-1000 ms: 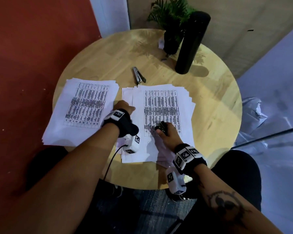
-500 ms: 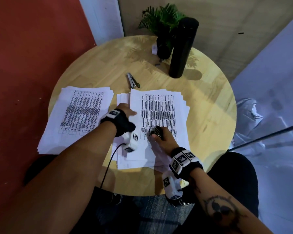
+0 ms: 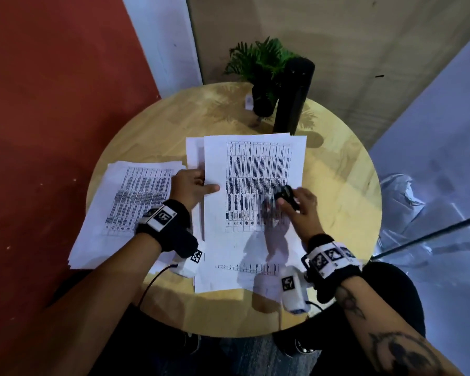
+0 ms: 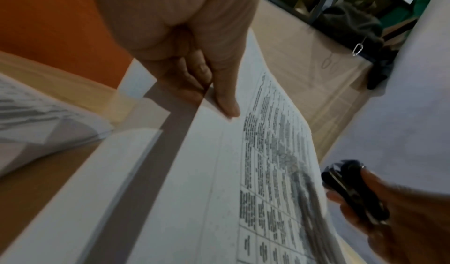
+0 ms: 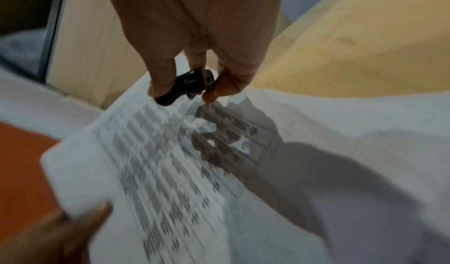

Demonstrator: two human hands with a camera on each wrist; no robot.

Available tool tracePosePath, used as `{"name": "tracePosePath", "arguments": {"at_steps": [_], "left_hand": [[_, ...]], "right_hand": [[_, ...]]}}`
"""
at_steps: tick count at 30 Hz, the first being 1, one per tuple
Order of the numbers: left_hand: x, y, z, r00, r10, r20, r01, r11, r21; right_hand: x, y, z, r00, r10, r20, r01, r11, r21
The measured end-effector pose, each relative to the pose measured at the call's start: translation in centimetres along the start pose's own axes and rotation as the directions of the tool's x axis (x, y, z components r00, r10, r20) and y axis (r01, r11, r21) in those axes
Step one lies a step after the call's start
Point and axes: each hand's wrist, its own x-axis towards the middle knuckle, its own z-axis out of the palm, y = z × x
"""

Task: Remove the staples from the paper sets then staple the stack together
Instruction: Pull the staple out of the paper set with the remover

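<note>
My left hand [image 3: 204, 183] pinches the left edge of a printed paper set [image 3: 255, 169] and holds it raised and tilted above the loose sheets beneath. The thumb [image 4: 227, 98] lies on top of the sheet [image 4: 207, 172] and the fingers curl under it. Over the set's right side, my right hand [image 3: 289, 200] grips a small black staple remover [image 3: 285, 194], seen close in the right wrist view [image 5: 185, 86] just above the paper [image 5: 170, 162]. A second stack of printed sheets [image 3: 125, 207] lies at the table's left. No stapler is visible.
The round wooden table [image 3: 342, 172] carries a tall black cylinder [image 3: 293, 96] and a potted plant [image 3: 261, 63] at its far edge. The left stack overhangs the table's left rim. A red wall stands left, and a grey floor with a plastic bag lies right.
My left hand has taken the left edge of the top paper set and raised it off the pile. The right hand has lifted with the staple remover. The stapler behind is now hidden.
</note>
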Motion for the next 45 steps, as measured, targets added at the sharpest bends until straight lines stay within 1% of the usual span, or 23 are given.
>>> {"name": "tracePosePath", "arguments": {"at_steps": [2,4,6,8,12,16,19,21,22,24,25,26,27,28,29,30,31,32,35,38,40,42,45], "left_hand": [[-0.5,0.7,-0.7,0.999,0.03,-0.013,-0.031,0.996,-0.085],[-0.6,1.3,-1.7,0.998,0.052,-0.026,-0.055,0.99,-0.126],[-0.6,1.9,-2.7,0.997,0.074,-0.005,-0.074,0.986,-0.149],[-0.8,2.6,-3.3,0.995,0.101,0.008,-0.098,0.98,-0.176],[-1.6,3.6,-3.4,0.99,0.14,-0.002,-0.136,0.962,-0.237],[-1.7,5.1,-4.3,0.978,0.204,-0.03,-0.206,0.961,-0.182],[-2.4,6.3,-5.3,0.944,0.312,-0.105,-0.319,0.946,-0.056],[-2.9,7.0,-5.7,0.919,0.348,-0.184,-0.362,0.931,-0.048],[-3.1,7.7,-6.1,0.903,0.346,-0.254,-0.372,0.926,-0.061],[-2.9,9.2,-7.1,0.846,0.322,-0.425,-0.394,0.914,-0.092],[-2.9,10.1,-7.6,0.812,0.321,-0.487,-0.414,0.905,-0.093],[-2.6,11.1,-8.1,0.793,0.33,-0.511,-0.42,0.905,-0.066],[-2.3,12.1,-8.7,0.809,0.343,-0.478,-0.412,0.91,-0.046],[-2.0,13.1,-9.1,0.855,0.344,-0.389,-0.396,0.916,-0.06],[-1.6,14.1,-9.4,0.903,0.337,-0.265,-0.376,0.92,-0.111],[-1.4,15.2,-9.4,0.934,0.327,-0.143,-0.349,0.921,-0.176],[-1.1,16.0,-9.4,0.95,0.308,-0.06,-0.313,0.921,-0.231],[-0.9,16.8,-9.5,0.951,0.309,-0.025,-0.305,0.918,-0.252],[-1.4,18.5,-9.7,0.921,0.386,-0.049,-0.386,0.895,-0.224],[-2.3,19.5,-10.5,0.906,0.422,-0.016,-0.413,0.879,-0.238],[-2.5,19.8,-11.2,0.908,0.419,0.014,-0.404,0.883,-0.239],[-2.8,20.3,-11.8,0.916,0.401,0.009,-0.389,0.894,-0.221],[-4.0,22.1,-12.6,0.891,0.45,0.055,-0.435,0.883,-0.179]], "right_hand": [[1.2,-1.6,-1.3,1.0,0.021,0.013,-0.023,0.986,0.165],[2.1,-3.4,-2.4,0.993,0.016,0.118,-0.048,0.958,0.282],[2.4,-4.9,-3.2,0.966,0.012,0.258,-0.112,0.919,0.377],[2.3,-6.0,-3.6,0.936,-0.031,0.35,-0.14,0.881,0.452],[2.2,-8.0,-3.2,0.909,-0.119,0.399,-0.076,0.894,0.442],[2.6,-9.9,-3.6,0.909,-0.165,0.383,-0.04,0.879,0.475],[2.5,-11.2,-4.1,0.902,-0.202,0.381,-0.011,0.872,0.489],[2.5,-11.8,-4.3,0.895,-0.217,0.389,-0.002,0.872,0.49],[2.5,-12.3,-4.4,0.889,-0.232,0.395,0.003,0.866,0.501],[2.3,-13.2,-4.6,0.879,-0.263,0.397,0.017,0.85,0.526],[2.2,-13.6,-4.7,0.876,-0.275,0.396,0.024,0.845,0.534],[2.1,-14.0,-4.9,0.875,-0.282,0.392,0.026,0.838,0.544],[2.0,-14.3,-5.0,0.876,-0.285,0.39,0.024,0.832,0.554],[1.9,-14.6,-5.2,0.873,-0.292,0.391,0.025,0.827,0.562],[1.7,-14.9,-5.4,0.87,-0.301,0.391,0.029,0.823,0.567],[1.6,-15.2,-5.6,0.866,-0.31,0.391,0.036,0.82,0.571],[1.4,-15.6,-5.9,0.864,-0.319,0.39,0.043,0.818,0.574],[1.2,-16.0,-6.2,0.861,-0.328,0.388,0.05,0.814,0.579],[0.7,-16.9,-7.0,0.856,-0.345,0.385,0.064,0.81,0.583],[0.3,-17.9,-7.5,0.862,-0.36,0.357,0.091,0.802,0.59],[0.1,-18.7,-7.7,0.857,-0.374,0.355,0.1,0.796,0.597],[-0.2,-19.4,-7.8,0.853,-0.383,0.355,0.11,0.797,0.594],[-0.9,-20.2,-7.9,0.852,-0.393,0.346,0.122,0.791,0.599]]}}
